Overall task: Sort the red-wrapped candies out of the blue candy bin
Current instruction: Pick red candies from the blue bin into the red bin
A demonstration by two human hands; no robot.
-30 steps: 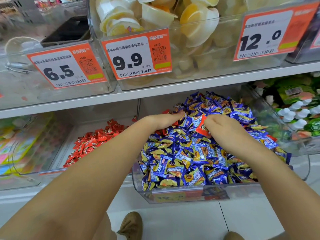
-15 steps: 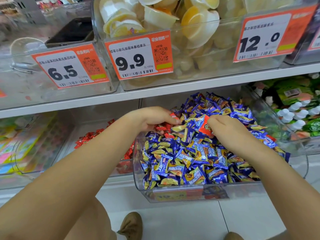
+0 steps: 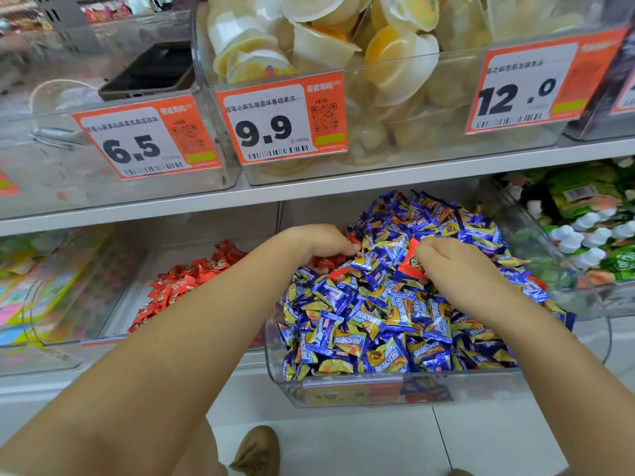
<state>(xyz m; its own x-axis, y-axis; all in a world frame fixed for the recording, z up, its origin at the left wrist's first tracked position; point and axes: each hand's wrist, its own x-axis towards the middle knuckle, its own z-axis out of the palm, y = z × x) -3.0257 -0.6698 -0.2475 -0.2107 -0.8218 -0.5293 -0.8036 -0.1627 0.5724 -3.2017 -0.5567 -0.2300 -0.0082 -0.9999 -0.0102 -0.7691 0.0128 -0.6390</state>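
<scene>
Red-wrapped candies [image 3: 324, 262] now gather under your left hand [image 3: 318, 240], which has moved onto the blue candy bin's [image 3: 343, 389] far left pile and grasps them, while your right hand [image 3: 457, 269] still pinches another [image 3: 410, 261].

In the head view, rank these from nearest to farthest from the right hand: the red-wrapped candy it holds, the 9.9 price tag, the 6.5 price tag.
1. Red-wrapped candy, pinched in the right hand.
2. Orange-and-white 9.9 price tag, up and left on the upper shelf bin.
3. Orange-and-white 6.5 price tag, farther left.
</scene>
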